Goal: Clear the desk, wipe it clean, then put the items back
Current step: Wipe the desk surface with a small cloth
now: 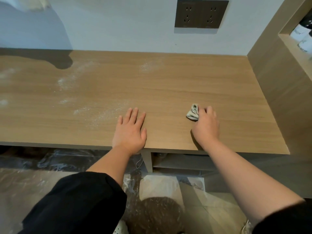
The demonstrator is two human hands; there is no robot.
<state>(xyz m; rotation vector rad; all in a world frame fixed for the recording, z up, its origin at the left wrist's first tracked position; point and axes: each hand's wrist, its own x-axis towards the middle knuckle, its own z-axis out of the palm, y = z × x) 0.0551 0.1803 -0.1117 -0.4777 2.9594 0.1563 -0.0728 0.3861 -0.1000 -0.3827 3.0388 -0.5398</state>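
Left hand (pixel 130 132) flat on the wooden table (pixel 185 78), fingers straight, right hand (pixel 206 125) gripping a crumpled cloth (pixel 193 112) against the table, white dust (pixel 87 112) to the left

- Desk (pixel 152 85): light wood-grain laminate, matt and smooth, dusted with patches of white powder (pixel 67 81) on its left half.
- Cloth (pixel 192 112): crumpled pale fabric with grey marks, gripped by the right hand (pixel 205 127).
- Wall socket plate (pixel 200 13): dark, smooth plastic, faintly satin.
- Wall (pixel 118 24): matt white paint.
- Floor covering (pixel 67 159): clear, glossy, wrinkled plastic sheet.
- Sleeve (pixel 76 203): black matt cloth.
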